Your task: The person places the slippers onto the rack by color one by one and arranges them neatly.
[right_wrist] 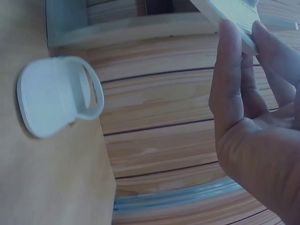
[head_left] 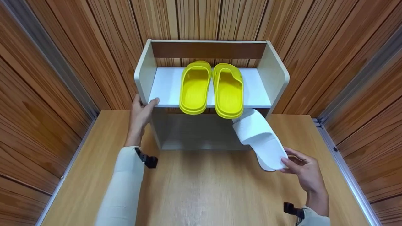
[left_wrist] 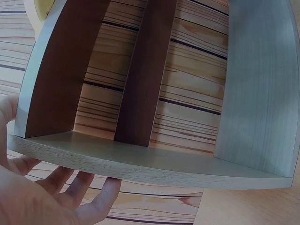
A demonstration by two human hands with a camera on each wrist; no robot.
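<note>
My left hand [head_left: 139,114] grips the left side of a small two-tier shoe rack [head_left: 278,73], its thumb on the upper shelf's front corner. In the left wrist view, the fingers [left_wrist: 108,197] lie against the outside of the side panel. My right hand [head_left: 303,171] pinches the heel end of a white slide sandal [head_left: 273,152], held tilted in front of the rack's right side with its toe toward the upper shelf. A second white slide sandal [right_wrist: 44,96] rests on the tabletop in the right wrist view. Two yellow clogs [head_left: 196,91] stand side by side on the upper shelf.
The rack's lower shelf [head_left: 194,131] lies in shadow under the clogs. Wood-plank walls [head_left: 201,18] close in the back and both sides. A metal rail [head_left: 342,172] runs along the right edge of the wooden tabletop [head_left: 194,191].
</note>
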